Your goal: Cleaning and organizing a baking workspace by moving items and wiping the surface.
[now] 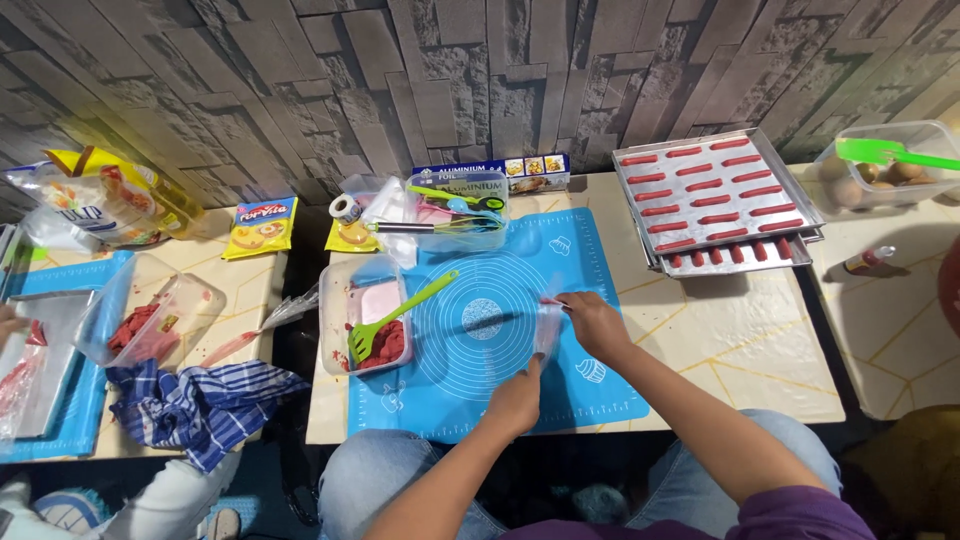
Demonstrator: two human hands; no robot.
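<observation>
My left hand (517, 397) and my right hand (592, 317) both grip a small clear plastic bag (547, 325) above a blue silicone baking mat (500, 390). The left hand pinches the bag's lower end, while the right holds its upper end, where a bit of pink shows. To the left of the mat's printed circles stands a clear container (340, 325) with red and pink contents, and a green slotted spatula (400, 315) leans in it.
Two stacked metal trays (800, 215) with rows of red pieces sit at the back right. Behind the mat are a clear tub of utensils (455, 215) and a foil box (490, 170). A checked cloth (200, 405), bags and another person's leg are at left. An egg tub (880, 170) holds a green spatula.
</observation>
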